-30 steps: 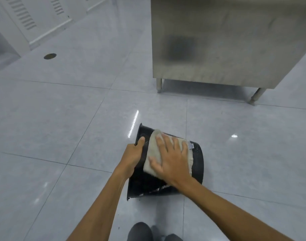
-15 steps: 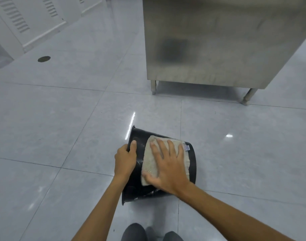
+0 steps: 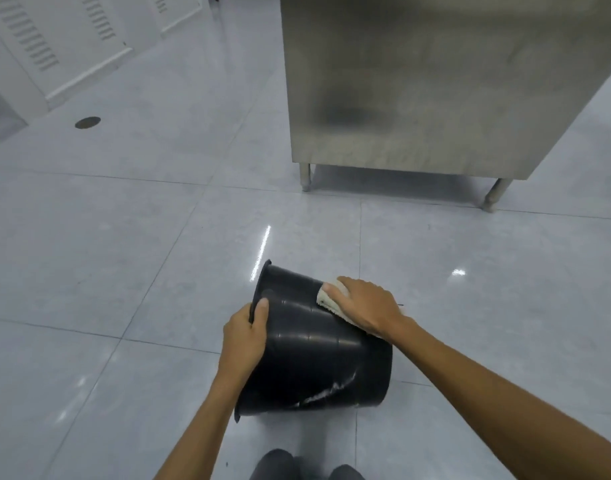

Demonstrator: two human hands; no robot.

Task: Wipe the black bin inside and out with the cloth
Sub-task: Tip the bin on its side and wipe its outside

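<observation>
Lying on its side on the pale tiled floor (image 3: 124, 271), the black bin (image 3: 318, 355) sits low in the view, its rim at 9 o'clock and its closed base at 3 o'clock. Glossy ribs run around its wall, and a shiny scuff shows near the base.

At the bin's 9 o'clock edge, the left hand (image 3: 243, 336) clamps the rim, thumb laid over the outer wall and the other fingers hidden behind the lip. At about 1 o'clock on the bin's upper wall, the right hand (image 3: 361, 306) presses flat onto the cloth (image 3: 326, 299), fingers together; only a pale bunched corner of cloth shows past the fingertips.

Beyond the bin at 12 to 1 o'clock stands a steel cabinet (image 3: 435, 81) on short legs. White louvred panels (image 3: 54, 39) line the wall at 10 o'clock, with a round floor drain (image 3: 87, 122) near them. Dark shoes (image 3: 274, 464) show at 6 o'clock.
</observation>
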